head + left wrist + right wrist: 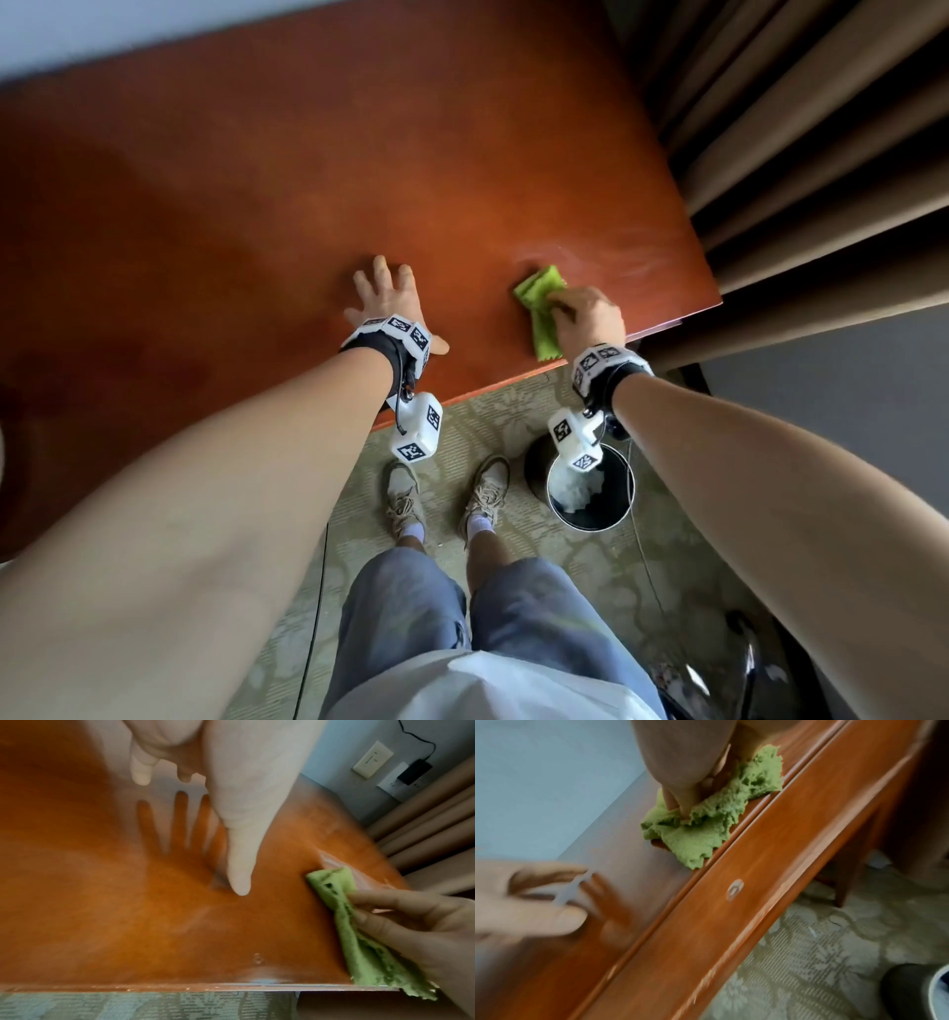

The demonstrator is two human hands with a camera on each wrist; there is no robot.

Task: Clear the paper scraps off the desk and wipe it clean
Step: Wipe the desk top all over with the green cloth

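Note:
A green cloth (539, 308) lies bunched on the reddish wooden desk (257, 205) near its front right corner. My right hand (588, 316) grips the cloth (359, 923) with curled fingers and presses it down on the wood; its tail reaches the front edge (706, 817). My left hand (387, 298) lies flat on the desk (102, 902) to the left of the cloth, fingers straight and spread, holding nothing. Faint wet streaks show on the wood beyond the cloth. No paper scraps show on the desk top.
On the carpet below the desk's front edge stands a black bin (590, 488) with crumpled white paper inside. Brown curtains (821, 154) hang close to the desk's right end. My feet (447, 493) stand at the front edge. A wall socket (372, 759) with a charger sits behind.

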